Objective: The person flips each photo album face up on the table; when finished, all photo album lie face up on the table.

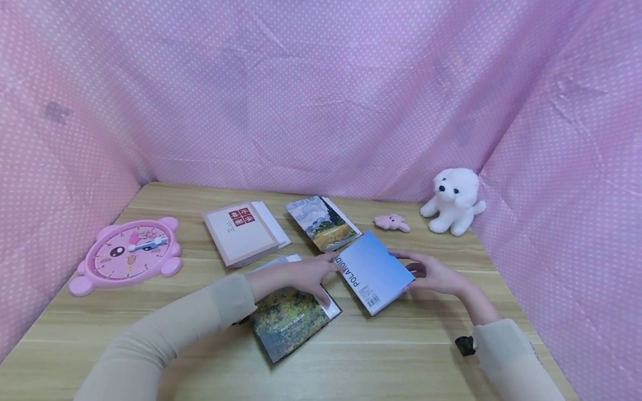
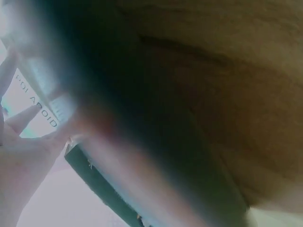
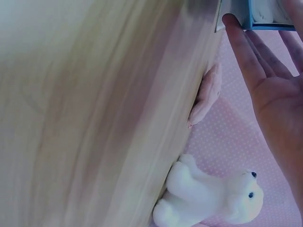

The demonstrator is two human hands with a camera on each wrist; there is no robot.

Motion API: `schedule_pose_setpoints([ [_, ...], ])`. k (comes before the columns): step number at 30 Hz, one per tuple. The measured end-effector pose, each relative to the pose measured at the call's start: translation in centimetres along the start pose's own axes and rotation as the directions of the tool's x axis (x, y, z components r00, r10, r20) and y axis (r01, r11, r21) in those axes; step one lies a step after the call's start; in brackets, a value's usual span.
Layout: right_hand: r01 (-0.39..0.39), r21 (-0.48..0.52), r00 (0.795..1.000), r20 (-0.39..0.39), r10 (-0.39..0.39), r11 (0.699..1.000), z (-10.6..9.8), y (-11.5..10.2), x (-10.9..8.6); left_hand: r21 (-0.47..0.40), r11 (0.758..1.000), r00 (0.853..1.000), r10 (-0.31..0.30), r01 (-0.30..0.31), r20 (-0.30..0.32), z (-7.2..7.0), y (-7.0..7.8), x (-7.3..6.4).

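Note:
A blue-and-white photo album (image 1: 373, 273) marked POLAROID lies tilted between the two hands. My right hand (image 1: 438, 275) grips its right end, with fingers at the far edge and thumb at the near side; the right wrist view shows the fingers (image 3: 246, 52) against the blue cover edge. My left hand (image 1: 308, 273) reaches over a dark green photo album (image 1: 293, 328), its fingertips touching the POLAROID album's left edge and its thumb spread apart. In the blurred left wrist view, the green album covers much of the picture.
A pale album with red characters (image 1: 243, 234) and a landscape-painting album (image 1: 323, 223) lie behind. A pink toy clock (image 1: 131, 253) is at left. Toward the back right are a small pink toy (image 1: 392, 223) and a white plush dog (image 1: 453, 200). Pink dotted cloth (image 1: 321, 100) surrounds the table.

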State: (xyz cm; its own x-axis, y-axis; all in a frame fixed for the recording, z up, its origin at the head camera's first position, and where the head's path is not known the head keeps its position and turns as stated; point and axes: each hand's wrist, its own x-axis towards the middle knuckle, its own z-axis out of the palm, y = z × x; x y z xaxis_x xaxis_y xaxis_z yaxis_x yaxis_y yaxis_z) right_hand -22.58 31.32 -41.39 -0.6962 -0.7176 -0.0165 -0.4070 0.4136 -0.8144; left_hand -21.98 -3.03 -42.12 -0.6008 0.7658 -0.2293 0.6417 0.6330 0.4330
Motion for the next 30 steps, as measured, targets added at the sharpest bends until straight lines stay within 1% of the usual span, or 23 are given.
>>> schedule_pose_setpoints([
  [5, 0.034, -0.028, 0.999, -0.005, -0.034, 0.999, 0.0, -0.5, 0.1, -0.033, 0.999, 1.0, 0.012, -0.013, -0.022, -0.3, 0.0, 0.1],
  [10, 0.051, -0.065, 0.999, -0.008, -0.052, 0.997, -0.1, -1.1, 0.1, -0.079, 0.997, 0.999, 0.004, -0.007, -0.037, -0.6, 0.3, 0.2],
  [12, 0.051, -0.084, 0.999, -0.007, -0.051, 0.995, -0.2, -1.4, 0.0, -0.088, 0.996, 0.999, 0.011, -0.015, -0.047, -0.7, 0.3, 0.3],
  [14, 0.052, -0.101, 0.999, -0.009, -0.053, 0.994, -0.2, -1.7, 0.0, -0.089, 0.996, 0.998, 0.025, -0.031, -0.064, -0.8, 0.2, 0.5],
  [17, 0.065, -0.119, 0.998, -0.012, -0.067, 0.991, -0.2, -1.9, -0.1, -0.117, 0.991, 0.994, 0.055, -0.066, -0.091, -1.0, 0.2, 0.8],
  [22, 0.11, -0.122, 0.993, -0.018, -0.113, 0.986, -0.3, -2.3, -0.2, -0.156, 0.983, 0.988, 0.081, -0.102, -0.133, -1.1, 0.3, 1.1],
  [26, 0.145, -0.167, 0.988, -0.02, -0.151, 0.975, -0.2, -2.8, -0.2, -0.19, 0.976, 0.982, 0.075, -0.108, -0.171, -1.2, 0.4, 1.2],
  [28, 0.149, -0.2, 0.988, -0.02, -0.156, 0.969, -0.2, -3.0, -0.3, -0.214, 0.971, 0.981, 0.067, -0.106, -0.182, -1.3, 0.4, 1.1],
  [30, 0.136, -0.221, 0.989, -0.022, -0.145, 0.966, -0.2, -3.2, -0.3, -0.231, 0.968, 0.981, 0.055, -0.098, -0.185, -1.3, 0.4, 1.0],
])
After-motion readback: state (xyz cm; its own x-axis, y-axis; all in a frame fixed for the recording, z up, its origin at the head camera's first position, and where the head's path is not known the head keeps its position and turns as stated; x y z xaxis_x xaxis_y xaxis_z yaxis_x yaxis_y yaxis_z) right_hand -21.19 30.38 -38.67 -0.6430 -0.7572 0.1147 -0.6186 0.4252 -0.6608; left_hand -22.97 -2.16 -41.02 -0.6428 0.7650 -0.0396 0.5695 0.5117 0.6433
